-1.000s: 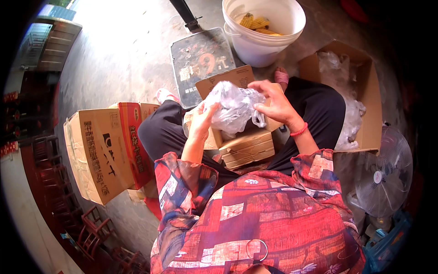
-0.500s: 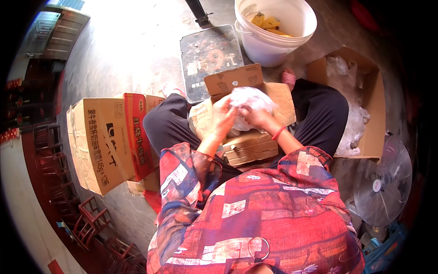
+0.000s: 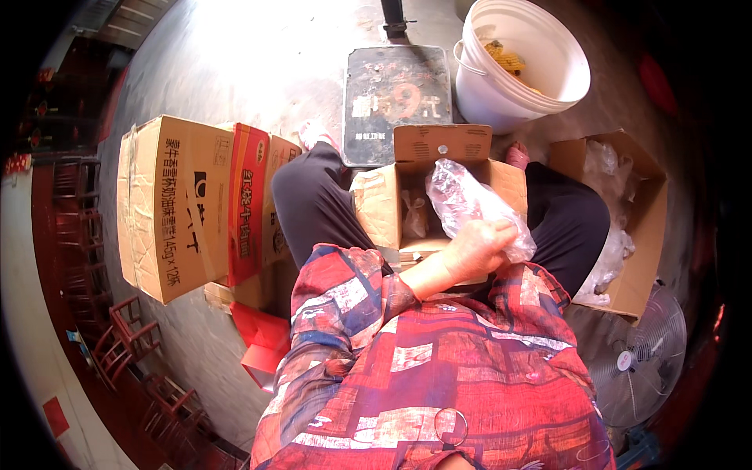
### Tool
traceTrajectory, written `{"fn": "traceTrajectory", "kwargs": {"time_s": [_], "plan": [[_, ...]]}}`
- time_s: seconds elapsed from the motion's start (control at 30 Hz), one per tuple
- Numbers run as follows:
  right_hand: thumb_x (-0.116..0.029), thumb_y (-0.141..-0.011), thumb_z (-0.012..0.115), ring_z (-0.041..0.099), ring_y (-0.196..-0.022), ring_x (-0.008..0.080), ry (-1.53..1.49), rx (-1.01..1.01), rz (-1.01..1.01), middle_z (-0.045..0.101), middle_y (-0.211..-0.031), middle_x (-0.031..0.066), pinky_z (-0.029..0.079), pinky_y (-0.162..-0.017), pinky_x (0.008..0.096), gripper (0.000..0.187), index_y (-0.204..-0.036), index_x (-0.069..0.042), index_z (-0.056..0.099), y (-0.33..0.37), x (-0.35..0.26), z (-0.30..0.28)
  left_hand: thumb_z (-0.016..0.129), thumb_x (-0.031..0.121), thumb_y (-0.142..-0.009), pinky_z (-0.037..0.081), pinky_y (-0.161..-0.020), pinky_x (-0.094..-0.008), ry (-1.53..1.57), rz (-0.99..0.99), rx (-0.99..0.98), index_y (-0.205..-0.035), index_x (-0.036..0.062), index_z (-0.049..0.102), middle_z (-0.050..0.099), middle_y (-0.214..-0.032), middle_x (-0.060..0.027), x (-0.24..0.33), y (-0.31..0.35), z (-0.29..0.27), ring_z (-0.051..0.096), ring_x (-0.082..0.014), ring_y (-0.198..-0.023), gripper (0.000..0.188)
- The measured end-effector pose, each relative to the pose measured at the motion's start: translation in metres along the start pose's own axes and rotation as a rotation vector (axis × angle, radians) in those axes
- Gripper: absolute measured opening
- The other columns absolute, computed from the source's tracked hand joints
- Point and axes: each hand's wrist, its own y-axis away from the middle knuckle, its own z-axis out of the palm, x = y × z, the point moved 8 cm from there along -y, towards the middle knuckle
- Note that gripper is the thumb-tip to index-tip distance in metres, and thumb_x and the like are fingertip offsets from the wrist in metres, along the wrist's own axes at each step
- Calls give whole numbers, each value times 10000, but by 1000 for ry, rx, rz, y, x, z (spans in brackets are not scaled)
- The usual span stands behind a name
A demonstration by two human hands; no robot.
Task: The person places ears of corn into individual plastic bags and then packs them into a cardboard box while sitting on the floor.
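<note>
Clear plastic bag [image 3: 460,194], just right of centre, slanting over the open cardboard box [image 3: 376,207], and the left hand [image 3: 476,246] grips its lower end! Right hand's hidden, no telling its grip, while upper right of the frame a white bucket [image 3: 489,92] holds yellow corn [image 3: 507,61].

A head-worn fisheye looks down from close.

The bag [image 3: 462,196] is thin, shiny, crinkly plastic. The open box [image 3: 374,207] in the middle is dull, creased brown cardboard. The far bucket [image 3: 501,98] is smooth plastic, the near shirt [image 3: 439,376] is printed cloth, and the right fan cage [image 3: 654,348] looks like thin metal wire
</note>
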Motion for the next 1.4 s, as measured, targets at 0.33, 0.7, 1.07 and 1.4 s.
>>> {"fn": "traceTrajectory", "kwargs": {"time_s": [0.33, 0.7, 1.07, 1.4], "plan": [[-122, -823, 454, 605, -733, 217, -267, 30, 16, 642, -791, 84, 492, -706, 339, 238, -960, -35, 628, 2, 6, 5, 601, 130, -693, 464, -563, -449, 94, -31, -153, -882, 12, 490, 542, -808, -152, 19, 12, 1, 572, -370, -690, 248], [-128, -814, 460, 607, -757, 222, -779, 122, 203, 642, -801, 94, 489, -721, 339, 240, -955, -32, 630, -32, 53, 30, 605, 56, -700, 469, -529, -383, 104, 6, 119, -836, 72, 548, 563, -695, -117, 1, 13, -29, 586, -323, -625, 148], [-18, -782, 479, 570, -778, 392, 220, -113, -293, 569, -801, 257, 448, -701, 424, 149, -874, 37, 582, 0, -70, 8, 531, 75, -794, 467, -622, -415, -349, -469, 304, -944, 91, 636, 581, -768, -132, -119, 25, -82, 587, -336, -730, 184], [-104, -927, 441, 620, -867, 200, -1342, 172, 74, 593, -982, 114, 538, -771, 303, 241, -1129, 12, 503, 4, -46, -80, 529, 92, -778, 481, -678, -418, -272, -512, 256, -925, 105, 655, 604, -799, -136, -134, 25, -69, 598, -337, -761, 193]]}}
